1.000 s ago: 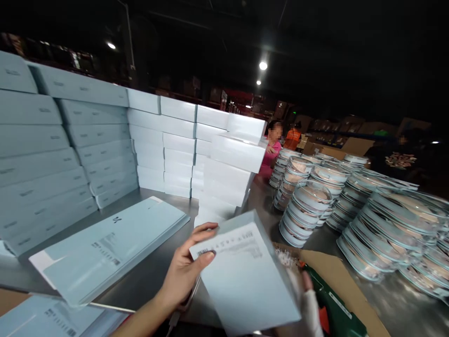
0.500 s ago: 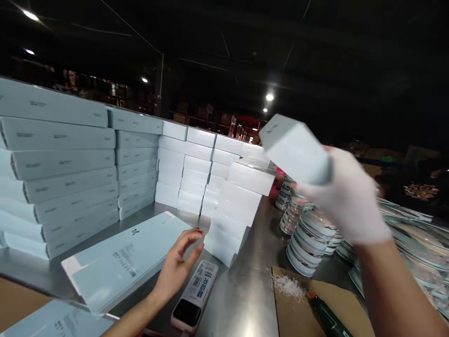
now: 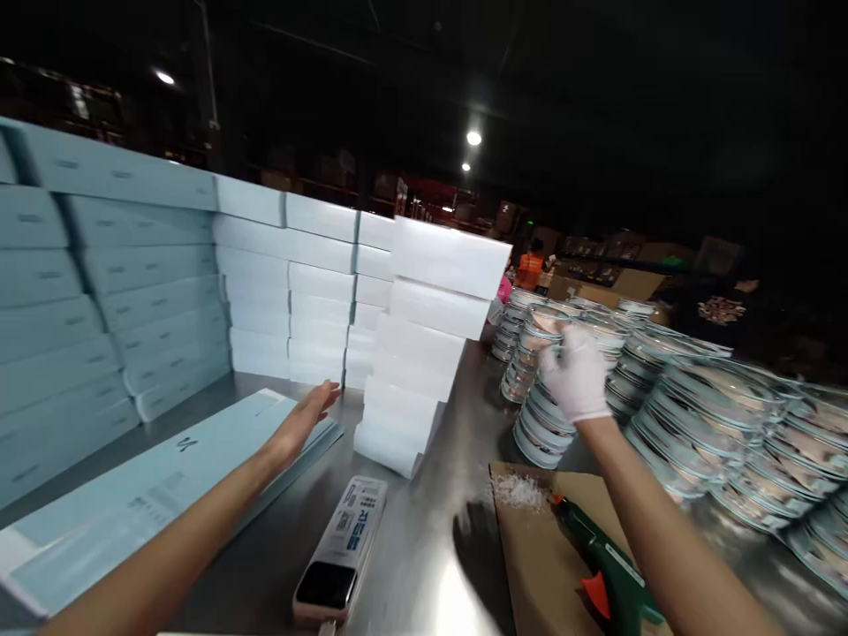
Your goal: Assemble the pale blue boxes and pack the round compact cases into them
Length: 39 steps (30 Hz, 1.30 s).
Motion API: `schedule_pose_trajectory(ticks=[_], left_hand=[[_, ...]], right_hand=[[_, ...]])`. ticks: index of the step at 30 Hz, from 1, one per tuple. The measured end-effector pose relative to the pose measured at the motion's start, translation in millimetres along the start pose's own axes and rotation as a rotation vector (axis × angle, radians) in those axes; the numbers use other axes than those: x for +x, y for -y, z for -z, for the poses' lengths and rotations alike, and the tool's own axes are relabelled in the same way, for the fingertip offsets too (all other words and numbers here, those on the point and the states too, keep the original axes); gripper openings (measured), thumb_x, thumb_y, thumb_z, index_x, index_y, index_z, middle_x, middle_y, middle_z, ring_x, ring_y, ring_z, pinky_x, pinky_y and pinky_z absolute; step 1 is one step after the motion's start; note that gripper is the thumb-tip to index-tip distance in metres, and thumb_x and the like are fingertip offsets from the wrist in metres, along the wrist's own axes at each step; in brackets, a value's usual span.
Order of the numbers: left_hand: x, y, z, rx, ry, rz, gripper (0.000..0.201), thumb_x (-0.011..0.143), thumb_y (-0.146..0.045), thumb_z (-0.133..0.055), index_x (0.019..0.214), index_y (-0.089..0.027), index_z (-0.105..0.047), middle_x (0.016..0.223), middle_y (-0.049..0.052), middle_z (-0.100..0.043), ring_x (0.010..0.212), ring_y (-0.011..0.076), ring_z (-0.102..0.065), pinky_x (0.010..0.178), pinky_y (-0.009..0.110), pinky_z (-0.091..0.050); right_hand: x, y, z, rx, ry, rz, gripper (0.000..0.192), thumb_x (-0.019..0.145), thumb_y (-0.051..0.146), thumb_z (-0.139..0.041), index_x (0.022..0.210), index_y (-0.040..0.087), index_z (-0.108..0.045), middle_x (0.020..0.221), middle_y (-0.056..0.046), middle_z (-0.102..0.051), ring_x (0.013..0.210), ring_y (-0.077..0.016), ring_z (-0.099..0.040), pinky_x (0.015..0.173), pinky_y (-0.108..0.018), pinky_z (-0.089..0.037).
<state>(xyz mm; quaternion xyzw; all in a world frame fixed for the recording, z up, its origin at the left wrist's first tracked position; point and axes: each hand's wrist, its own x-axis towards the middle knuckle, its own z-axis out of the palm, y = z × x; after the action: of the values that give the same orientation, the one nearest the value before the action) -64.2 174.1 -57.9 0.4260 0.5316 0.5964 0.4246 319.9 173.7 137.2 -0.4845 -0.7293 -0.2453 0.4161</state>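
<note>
My left hand (image 3: pixel 303 422) is open, fingers stretched out, above the far end of a long flat light-blue box (image 3: pixel 199 468) with a small black logo. In a white glove, my right hand (image 3: pixel 576 375) is blurred by motion in front of stacks of round clear-topped discs (image 3: pixel 540 433). Its thumb and fingers look apart, and nothing shows between them. To its left rises a leaning stack of white boxes, with one white box (image 3: pixel 450 256) on top.
A white handheld device with a dark screen (image 3: pixel 341 552) lies on the metal table (image 3: pixel 424 539). A green glue gun (image 3: pixel 606 565) with a red trigger rests on cardboard (image 3: pixel 530 556) beside white shreds. Stacked light-blue boxes (image 3: pixel 152 274) form a wall at left. A person in orange (image 3: pixel 530 269) is far off.
The box that my right hand held up now tops the white stack, let go. That hand has dropped towards the discs. My left hand has straightened its fingers, and the view has turned right.
</note>
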Motion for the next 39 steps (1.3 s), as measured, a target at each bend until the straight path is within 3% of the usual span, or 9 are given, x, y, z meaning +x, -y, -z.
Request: schedule_pose_trajectory(ticks=[3, 6, 11, 14, 18, 20, 26, 33, 39], left_hand=[[21.7, -0.2, -23.5, 0.02, 0.154, 0.102, 0.067, 0.1, -0.07, -0.04, 0.138, -0.018, -0.058, 0.142, 0.016, -0.064, 0.129, 0.0321, -0.062, 0.113, 0.058, -0.041], [25.9, -1.4, -44.6, 0.049, 0.336, 0.14, 0.089, 0.089, -0.087, -0.028, 0.138, -0.019, -0.06, 0.135, 0.017, -0.071, 0.125, 0.0338, -0.067, 0.104, 0.048, -0.05], [17.3, -4.9, -61.8, 0.095, 0.501, 0.159, 0.096, 0.08, -0.091, -0.033, 0.143, -0.024, -0.058, 0.136, 0.013, -0.072, 0.13, 0.0354, -0.064, 0.1, 0.043, -0.051], [14.5, -5.0, -69.5, 0.096, 0.587, 0.179, 0.097, 0.077, -0.093, -0.036, 0.142, -0.025, -0.06, 0.137, 0.012, -0.072, 0.133, 0.0354, -0.061, 0.106, 0.044, -0.046], [11.9, -2.4, -86.6, 0.04, 0.719, 0.211, 0.099, 0.078, -0.096, -0.031, 0.139, -0.024, -0.062, 0.137, 0.013, -0.071, 0.135, 0.0337, -0.058, 0.115, 0.047, -0.037], [9.4, -0.8, -99.6, -0.009, 0.768, 0.224, 0.09, 0.087, -0.089, -0.033, 0.137, -0.02, -0.062, 0.139, 0.014, -0.069, 0.132, 0.0324, -0.06, 0.117, 0.052, -0.034], [9.0, 2.3, -149.0, -0.133, 0.796, 0.237, 0.046, 0.1, -0.051, -0.06, 0.133, -0.019, -0.062, 0.142, 0.012, -0.062, 0.127, 0.0318, -0.06, 0.111, 0.058, -0.042], [9.8, 7.3, -168.9, -0.227, 0.772, 0.248, 0.044, 0.1, -0.042, -0.065, 0.137, -0.02, -0.059, 0.148, 0.012, -0.056, 0.13, 0.0335, -0.057, 0.109, 0.06, -0.045], [6.6, -1.0, -177.0, -0.299, 0.76, 0.278, 0.045, 0.1, -0.046, -0.062, 0.137, -0.02, -0.059, 0.147, 0.012, -0.058, 0.132, 0.0335, -0.056, 0.113, 0.061, -0.04]], right_hand=[[-46.0, -38.7, -45.9, -0.041, 0.317, 0.047, 0.029, 0.087, 0.025, -0.07, 0.114, 0.017, -0.069, 0.139, -0.016, -0.065, 0.143, -0.0359, -0.046, 0.122, -0.063, -0.024], [-72.6, -67.2, -80.3, -0.003, 0.498, -0.009, 0.025, 0.09, 0.035, -0.073, 0.108, 0.017, -0.072, 0.137, -0.011, -0.067, 0.144, -0.0308, -0.047, 0.125, -0.061, -0.02], [-85.5, -98.4, -87.8, 0.168, 0.519, -0.223, 0.041, 0.087, 0.041, -0.075, 0.12, 0.017, -0.07, 0.153, -0.014, -0.054, 0.157, -0.0349, -0.022, 0.126, -0.064, -0.001], [-98.7, -83.0, -87.9, 0.353, 0.474, -0.365, 0.064, 0.077, 0.038, -0.08, 0.135, 0.019, -0.061, 0.166, -0.016, -0.036, 0.16, -0.0361, -0.004, 0.127, -0.059, 0.004], [-131.6, -24.1, -105.6, 0.733, 0.527, -0.572, 0.093, 0.067, 0.047, -0.079, 0.149, 0.019, -0.046, 0.15, -0.019, -0.057, 0.139, -0.0372, -0.054, 0.115, -0.055, -0.042], [-145.9, 2.4, -116.3, 0.903, 0.523, -0.658, 0.097, 0.063, 0.053, -0.078, 0.149, 0.02, -0.045, 0.14, -0.017, -0.067, 0.124, -0.0337, -0.066, 0.106, -0.05, -0.052], [-151.0, 6.8, -131.5, 1.016, 0.327, -0.887, 0.095, 0.058, 0.06, -0.078, 0.139, 0.018, -0.052, 0.122, -0.017, -0.075, 0.118, -0.0373, -0.068, 0.116, -0.056, -0.041], [-140.9, -15.1, -117.5, 0.943, 0.268, -0.96, 0.094, 0.042, 0.06, -0.088, 0.122, 0.016, -0.066, 0.111, -0.015, -0.079, 0.12, -0.039, -0.066, 0.119, -0.053, -0.04], [-131.3, -9.0, -103.5, 0.815, 0.289, -0.959, 0.088, 0.048, 0.061, -0.084, 0.121, 0.015, -0.067, 0.128, -0.014, -0.073, 0.135, -0.0407, -0.055, 0.125, -0.049, -0.032]])
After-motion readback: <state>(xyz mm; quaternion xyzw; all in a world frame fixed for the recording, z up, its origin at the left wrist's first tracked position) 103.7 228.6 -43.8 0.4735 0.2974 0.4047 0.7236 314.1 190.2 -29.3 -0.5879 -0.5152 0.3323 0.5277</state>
